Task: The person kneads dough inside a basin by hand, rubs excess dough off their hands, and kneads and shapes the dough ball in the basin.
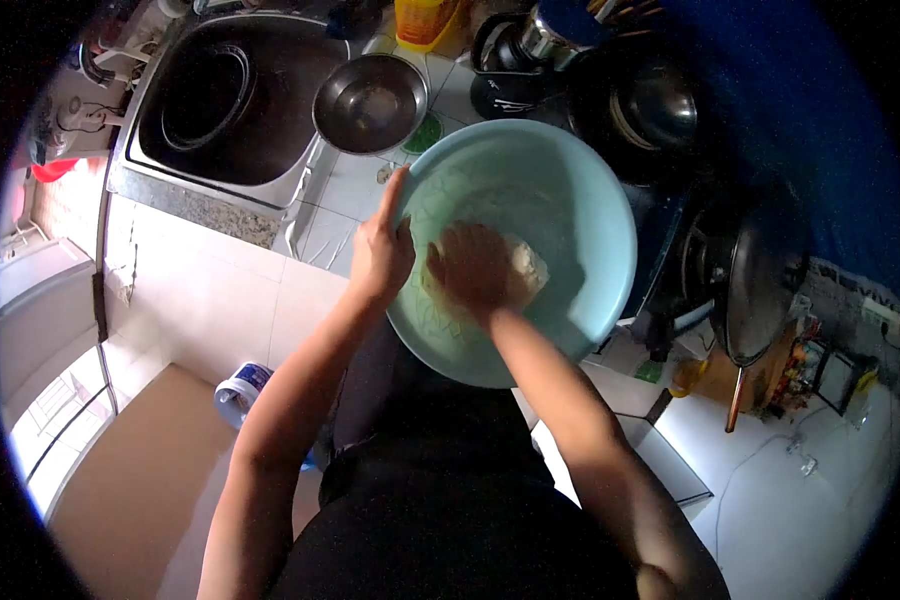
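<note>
A large pale blue-green basin (592, 190) is tilted in front of my body. My left hand (380, 252) grips its left rim, with the index finger stretched along the edge and the other fingers curled over. Down inside the basin my right hand (473, 268) presses on a lump of whitish dough (528, 272), its fingers bent over it and somewhat blurred. Most of the dough is hidden under that hand; a pale piece shows on its right side. Thin streaks or smears mark the basin's wall near the left hand.
A steel bowl (370, 104) stands on the tiled counter (325, 238) beside the sink (300, 120), which holds a dark round pan (208, 98). Right of the basin are a wok (660, 112) and a lidded pan (765, 270). A blue-and-white bucket (238, 393) stands low on the left.
</note>
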Tool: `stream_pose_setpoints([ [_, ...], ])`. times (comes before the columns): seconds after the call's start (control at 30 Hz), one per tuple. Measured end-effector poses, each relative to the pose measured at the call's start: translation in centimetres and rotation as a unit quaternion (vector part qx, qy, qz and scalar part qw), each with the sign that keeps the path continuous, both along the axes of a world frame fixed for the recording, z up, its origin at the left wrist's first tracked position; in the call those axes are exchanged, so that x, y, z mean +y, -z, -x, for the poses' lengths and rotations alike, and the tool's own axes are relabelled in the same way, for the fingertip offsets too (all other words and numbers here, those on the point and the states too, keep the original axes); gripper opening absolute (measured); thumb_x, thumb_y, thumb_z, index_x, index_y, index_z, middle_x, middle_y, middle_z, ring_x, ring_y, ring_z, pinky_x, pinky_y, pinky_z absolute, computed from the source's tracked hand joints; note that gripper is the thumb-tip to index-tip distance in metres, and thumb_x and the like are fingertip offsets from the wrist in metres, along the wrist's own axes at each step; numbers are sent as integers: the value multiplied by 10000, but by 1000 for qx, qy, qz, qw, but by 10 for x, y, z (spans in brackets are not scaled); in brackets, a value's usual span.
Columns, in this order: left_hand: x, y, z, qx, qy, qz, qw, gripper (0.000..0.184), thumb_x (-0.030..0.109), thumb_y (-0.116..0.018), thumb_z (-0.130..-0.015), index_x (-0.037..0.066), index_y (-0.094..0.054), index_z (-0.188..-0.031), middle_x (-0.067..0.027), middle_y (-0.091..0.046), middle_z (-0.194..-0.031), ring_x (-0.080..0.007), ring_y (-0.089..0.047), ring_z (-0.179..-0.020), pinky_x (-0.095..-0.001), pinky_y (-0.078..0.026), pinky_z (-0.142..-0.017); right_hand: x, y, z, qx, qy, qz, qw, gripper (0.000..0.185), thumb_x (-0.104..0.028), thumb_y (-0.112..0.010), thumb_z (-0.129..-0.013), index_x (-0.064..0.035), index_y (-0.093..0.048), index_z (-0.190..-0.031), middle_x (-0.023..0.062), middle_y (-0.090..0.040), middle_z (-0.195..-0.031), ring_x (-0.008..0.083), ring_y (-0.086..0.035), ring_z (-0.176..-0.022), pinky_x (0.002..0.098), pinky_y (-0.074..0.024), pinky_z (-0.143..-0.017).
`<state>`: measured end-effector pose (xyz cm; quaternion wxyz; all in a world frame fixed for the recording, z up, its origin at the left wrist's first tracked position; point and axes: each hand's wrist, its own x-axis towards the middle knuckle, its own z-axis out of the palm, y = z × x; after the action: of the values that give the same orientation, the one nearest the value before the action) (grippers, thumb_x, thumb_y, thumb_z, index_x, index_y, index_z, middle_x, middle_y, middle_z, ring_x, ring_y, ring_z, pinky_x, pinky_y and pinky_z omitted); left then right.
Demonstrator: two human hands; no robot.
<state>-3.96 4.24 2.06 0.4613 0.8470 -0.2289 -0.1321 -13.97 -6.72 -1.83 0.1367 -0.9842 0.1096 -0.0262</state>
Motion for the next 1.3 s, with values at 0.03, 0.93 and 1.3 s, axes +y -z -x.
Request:
stream_pose_setpoints([
  [0.03,0,-2,0,10,7,-8,1000,631,-55,-487,-736,162,-326,-1306,-273,-573,-871,-426,-569,-798,-447,-453,-679,0,-5,-4,17,2,-24,1000,256,-294,-520,-761,-51,-572,-822,109,-589,-916,290,-548,-847,409,-405,-730],
  [0.93,-2,-5,0,39,3,1,999,622,-72,-470,-744,177,-335,-1299,-284,-545,-985,-440,-539,-889,-467,-446,-723,31,-36,18,-154,163,6,975,288,-321,-491,-793,-79,-585,-919,111,-505,-1082,297,-482,-987,450,-370,-824],
  [1.3,-6,2,-13,34,18,-21,999,653,-88,-456,-734,142,-301,-1325,-280,-561,-946,-432,-557,-853,-445,-453,-728,-53,-2,-81,-89,313,-114,939,291,-296,-492,-796,-42,-609,-718,149,-589,-731,353,-557,-716,432,-442,-632],
])
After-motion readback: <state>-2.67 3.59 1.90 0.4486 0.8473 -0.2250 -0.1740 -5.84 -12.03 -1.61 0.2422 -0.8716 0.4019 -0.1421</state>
